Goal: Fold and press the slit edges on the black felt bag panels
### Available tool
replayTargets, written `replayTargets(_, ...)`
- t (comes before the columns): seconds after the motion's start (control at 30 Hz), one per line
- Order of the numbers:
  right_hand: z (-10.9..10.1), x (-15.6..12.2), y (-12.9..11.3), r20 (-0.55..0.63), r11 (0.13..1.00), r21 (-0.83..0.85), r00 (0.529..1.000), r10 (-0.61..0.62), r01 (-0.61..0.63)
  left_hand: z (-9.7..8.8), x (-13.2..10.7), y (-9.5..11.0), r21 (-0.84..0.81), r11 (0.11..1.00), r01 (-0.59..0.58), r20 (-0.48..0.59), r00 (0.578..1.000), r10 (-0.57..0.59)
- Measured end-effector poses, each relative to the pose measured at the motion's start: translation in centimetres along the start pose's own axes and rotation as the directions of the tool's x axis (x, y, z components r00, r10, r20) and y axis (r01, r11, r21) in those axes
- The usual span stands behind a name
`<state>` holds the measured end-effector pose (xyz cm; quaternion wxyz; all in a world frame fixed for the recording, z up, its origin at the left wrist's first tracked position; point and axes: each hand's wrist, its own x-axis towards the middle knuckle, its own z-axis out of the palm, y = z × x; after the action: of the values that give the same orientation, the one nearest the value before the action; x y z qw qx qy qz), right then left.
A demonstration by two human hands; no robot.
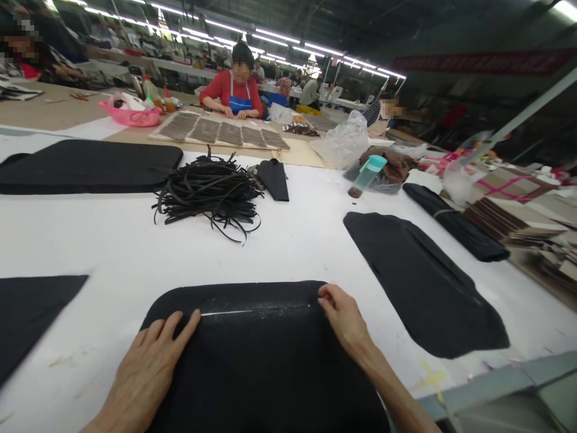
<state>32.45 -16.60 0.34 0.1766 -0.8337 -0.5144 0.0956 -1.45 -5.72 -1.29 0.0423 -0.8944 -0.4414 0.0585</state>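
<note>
A large black sheet panel point(270, 367) with rounded corners lies on the white tabletop right before me. Across its upper part runs a thin white line point(225, 313), with pale dusty marks around it; I cannot tell if it is a slit or a strip. My left hand point(155, 352) rests on the panel's left side, fingers spread, index fingertip at the line's left end. Near the upper right corner my right hand point(345, 319) has thumb and fingertips closed together, just beyond the line's right end. What they pinch, if anything, is hidden.
Beyond the panel lie a heap of black strips point(210, 189) and a black panel stack point(90, 168). Another black piece point(424, 282) lies right, by a black roll point(455, 219) and a turquoise-lidded bottle point(367, 174). A person in red point(238, 90) works across the table.
</note>
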Motion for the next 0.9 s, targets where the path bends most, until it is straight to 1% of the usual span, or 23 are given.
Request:
replayTargets(0.03,0.4,-0.1,0.2,0.043,1.000,0.002,0.999,0.000,0.000,0.1,0.0,-0.2,-0.004,1.000,0.004,-0.003,1.000,-0.004)
replayTargets(0.07,0.7,-0.2,0.5,0.061,1.000,-0.021,0.998,0.005,-0.003,0.2,-0.1,-0.4,-0.009,1.000,0.008,-0.007,1.000,-0.008)
replayTargets(0.1,1.1,-0.3,0.9,0.054,0.998,-0.063,0.998,0.015,-0.011,0.3,-0.1,-0.7,-0.012,1.000,0.015,-0.010,1.000,-0.015)
replayTargets(0.17,1.7,-0.5,1.7,-0.009,0.982,-0.184,0.999,0.033,-0.034,0.5,-0.1,-1.4,-0.013,0.999,0.032,-0.010,0.999,-0.032)
replayTargets(0.2,1.9,-0.6,2.1,-0.044,0.965,-0.260,0.999,0.018,-0.029,0.6,-0.1,-1.6,-0.015,0.999,0.041,-0.008,0.999,-0.041)
replayTargets(0.27,2.0,-0.9,2.8,-0.082,0.917,-0.399,0.995,-0.053,0.016,0.7,-0.1,-2.0,-0.027,0.998,0.055,-0.007,0.998,-0.055)
replayTargets(0.3,2.0,-1.0,3.2,-0.076,0.896,-0.441,0.993,-0.086,0.044,0.8,-0.1,-2.1,-0.035,0.998,0.059,-0.010,0.998,-0.059)
replayTargets(0.33,1.9,-1.2,3.5,-0.062,0.881,-0.469,0.993,-0.099,0.059,0.9,-0.2,-2.2,-0.045,0.997,0.064,-0.013,0.998,-0.065)
replayTargets(0.37,1.7,-1.3,4.0,-0.049,0.871,-0.488,0.995,-0.087,0.052,1.0,-0.2,-2.3,-0.055,0.996,0.072,-0.016,0.997,-0.073)
replayTargets(0.47,1.5,-1.0,5.8,-0.058,0.851,-0.523,0.998,0.026,-0.053,1.6,-0.3,-2.9,-0.108,0.985,0.131,-0.051,0.989,-0.138)
replayTargets(0.5,1.5,-0.5,6.2,-0.073,0.846,-0.529,0.997,0.030,-0.065,1.9,-0.3,-3.3,-0.139,0.978,0.153,-0.080,0.983,-0.165)
replayTargets(0.53,1.7,0.3,6.3,-0.082,0.852,-0.523,0.997,-0.015,-0.030,2.2,-0.2,-3.7,-0.172,0.971,0.169,-0.118,0.975,-0.190)
replayTargets(0.57,1.9,1.2,6.0,-0.095,0.863,-0.505,0.993,-0.074,0.017,2.4,0.0,-4.0,-0.204,0.963,0.174,-0.161,0.965,-0.208)
replayTargets(0.6,2.2,2.2,5.0,-0.091,0.873,-0.481,0.986,-0.142,0.081,2.5,0.3,-4.4,-0.233,0.959,0.165,-0.205,0.955,-0.214)
replayTargets(0.63,2.5,3.3,3.5,-0.085,0.880,-0.454,0.976,-0.201,0.141,2.6,0.6,-4.6,-0.254,0.956,0.144,-0.247,0.947,-0.208)
replayTargets(0.67,2.7,4.3,1.4,-0.068,0.878,-0.431,0.963,-0.260,0.207,2.6,1.0,-4.7,-0.269,0.957,0.114,-0.286,0.939,-0.192)
replayTargets(0.7,3.0,5.2,-1.0,-0.041,0.868,-0.406,0.943,-0.331,0.287,2.4,1.5,-4.7,-0.278,0.957,0.078,-0.322,0.932,-0.169)
replayTargets(0.73,3.2,6.1,-3.6,-0.017,0.848,-0.378,0.913,-0.409,0.372,2.2,1.9,-4.5,-0.286,0.958,0.038,-0.353,0.925,-0.142)
replayTargets(0.77,3.5,7.0,-6.1,-0.005,0.815,-0.357,0.871,-0.490,0.456,2.0,2.4,-4.2,-0.293,0.956,-0.002,-0.375,0.920,-0.112)
replayTargets(0.83,4.2,8.8,-10.4,0.001,0.744,-0.386,0.807,-0.591,0.545,1.2,3.5,-3.6,-0.312,0.948,-0.062,-0.382,0.922,-0.066)
replayTargets(0.87,4.7,9.8,-12.0,0.017,0.708,-0.407,0.780,-0.626,0.577,0.8,4.0,-3.2,-0.324,0.943,-0.081,-0.369,0.928,-0.047)
replayTargets(0.9,5.2,10.7,-13.1,0.037,0.687,-0.424,0.770,-0.638,0.590,0.3,4.4,-2.9,-0.335,0.938,-0.092,-0.348,0.937,-0.032)
